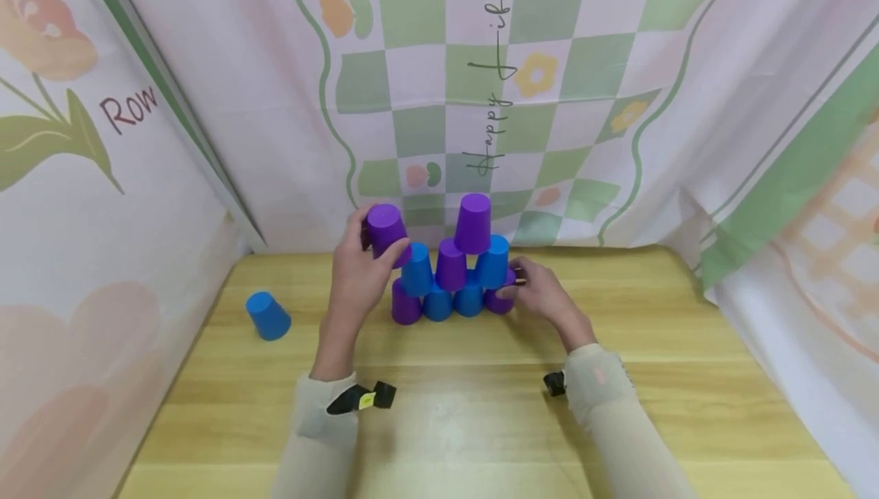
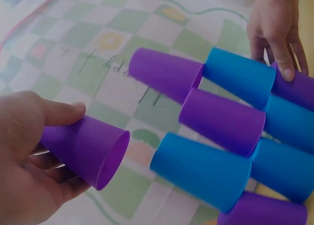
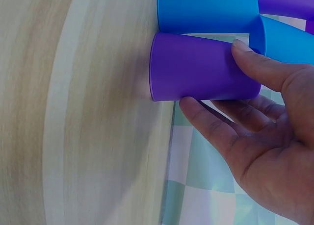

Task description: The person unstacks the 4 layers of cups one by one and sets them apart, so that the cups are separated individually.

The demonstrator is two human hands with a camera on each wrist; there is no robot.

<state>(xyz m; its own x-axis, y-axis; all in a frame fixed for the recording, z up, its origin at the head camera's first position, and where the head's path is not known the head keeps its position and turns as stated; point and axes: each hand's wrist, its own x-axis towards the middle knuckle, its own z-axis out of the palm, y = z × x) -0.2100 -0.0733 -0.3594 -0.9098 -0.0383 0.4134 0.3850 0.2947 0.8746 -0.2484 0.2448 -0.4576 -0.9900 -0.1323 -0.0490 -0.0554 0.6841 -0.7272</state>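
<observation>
My left hand [image 1: 359, 279] holds a purple cup [image 1: 386, 226] upside down, just left of the cup pyramid's upper part. In the left wrist view, this cup's open rim stands apart from the stacked blue cup [image 2: 201, 171]. My right hand [image 1: 545, 294] is at the pyramid's right end, thumb and fingers on either side of the bottom-row purple cup [image 3: 201, 68]. The middle row has a blue cup [image 1: 416, 270], a purple cup [image 1: 451, 265] and another blue cup [image 1: 492, 262]. One purple cup [image 1: 474, 223] sits on top, over the middle purple and right blue cups.
A single blue cup [image 1: 268, 317] stands upside down on the wooden table [image 1: 446, 423], left of my left forearm. Behind the pyramid hangs a checked curtain [image 1: 481, 102], and printed cloth [image 1: 82, 255] borders the left side. Black straps sit at both wrists.
</observation>
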